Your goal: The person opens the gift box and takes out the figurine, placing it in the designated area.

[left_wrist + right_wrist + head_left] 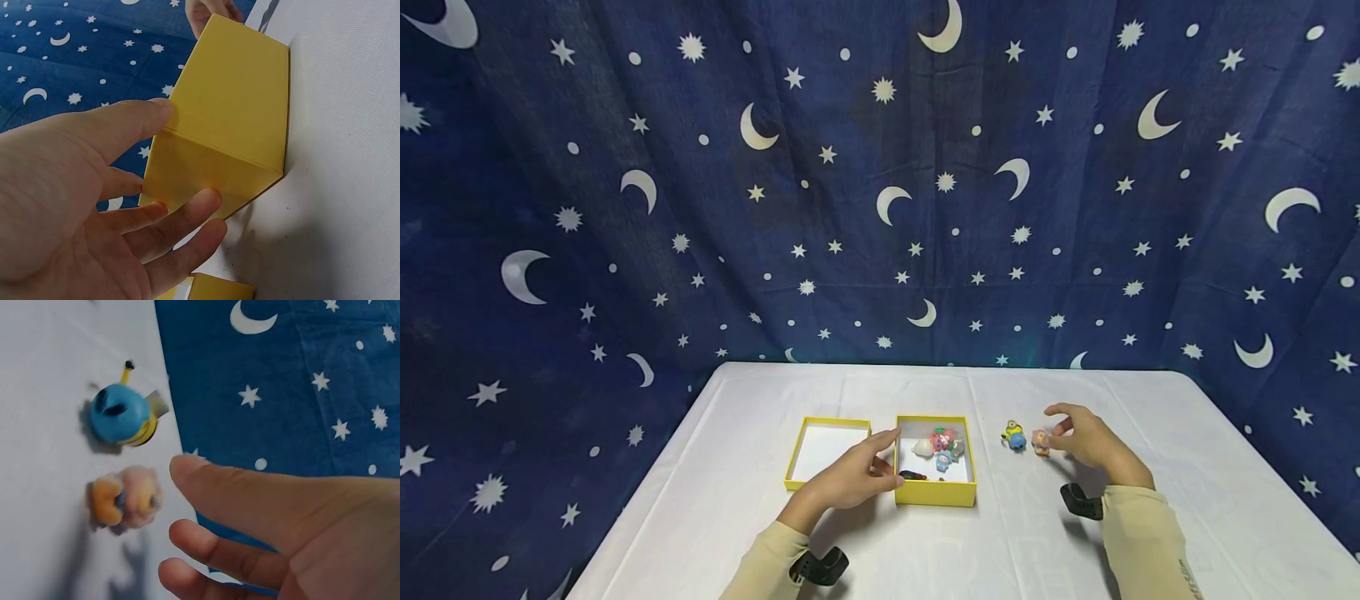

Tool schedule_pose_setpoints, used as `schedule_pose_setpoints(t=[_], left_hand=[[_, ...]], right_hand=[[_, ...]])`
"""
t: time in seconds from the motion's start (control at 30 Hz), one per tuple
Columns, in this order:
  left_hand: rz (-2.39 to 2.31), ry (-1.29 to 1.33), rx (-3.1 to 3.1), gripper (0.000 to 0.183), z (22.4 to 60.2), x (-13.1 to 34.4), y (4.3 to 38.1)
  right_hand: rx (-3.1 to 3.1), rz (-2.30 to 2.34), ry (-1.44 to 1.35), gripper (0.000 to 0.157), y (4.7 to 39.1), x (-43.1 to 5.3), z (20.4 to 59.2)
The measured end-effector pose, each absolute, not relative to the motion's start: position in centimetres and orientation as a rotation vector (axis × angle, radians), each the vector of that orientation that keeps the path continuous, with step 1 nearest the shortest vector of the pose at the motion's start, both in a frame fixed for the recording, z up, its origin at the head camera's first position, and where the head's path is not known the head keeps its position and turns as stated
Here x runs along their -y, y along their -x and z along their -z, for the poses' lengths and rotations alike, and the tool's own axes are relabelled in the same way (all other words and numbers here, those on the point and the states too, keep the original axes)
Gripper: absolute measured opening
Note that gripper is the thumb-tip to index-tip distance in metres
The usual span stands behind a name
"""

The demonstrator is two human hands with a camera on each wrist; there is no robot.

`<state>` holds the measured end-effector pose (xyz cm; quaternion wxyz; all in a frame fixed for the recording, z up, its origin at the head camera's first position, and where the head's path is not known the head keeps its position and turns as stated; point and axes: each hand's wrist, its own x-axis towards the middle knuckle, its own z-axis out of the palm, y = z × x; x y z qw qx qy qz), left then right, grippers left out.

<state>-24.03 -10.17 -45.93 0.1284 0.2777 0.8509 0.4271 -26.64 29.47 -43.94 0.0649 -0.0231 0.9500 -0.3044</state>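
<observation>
My left hand (853, 477) rests at the left wall of a yellow box (936, 494) with a white inside. In the left wrist view, the thumb lies at the box's top edge and the loosely extended fingers meet its side (209, 172). Several small toy figures sit in the box, among them a red one (942, 439) and a blue one (943, 461). To the right, my right hand (1093, 446) hovers with parted fingers beside a small pink-and-orange figurine (128, 497). Beyond that figurine stands a yellow-and-blue Minion figurine (122, 415). The right hand holds nothing.
A shallow yellow box lid (829, 450) with a white inside lies left of the box, partly behind my left hand. White cloth covers the table (700, 517). A dark blue curtain (820, 208) with moons and stars hangs behind its far edge.
</observation>
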Motion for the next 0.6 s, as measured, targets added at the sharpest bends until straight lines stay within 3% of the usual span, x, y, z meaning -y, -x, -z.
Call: schedule_pose_setpoints(t=[0.6], left_hand=[[-1.248, -0.808, -2.464, 0.078, 45.8, 10.1, 24.0]], right_hand=[[-2.913, 1.019, 0.178, 0.056, 26.2, -27.0, 42.6]])
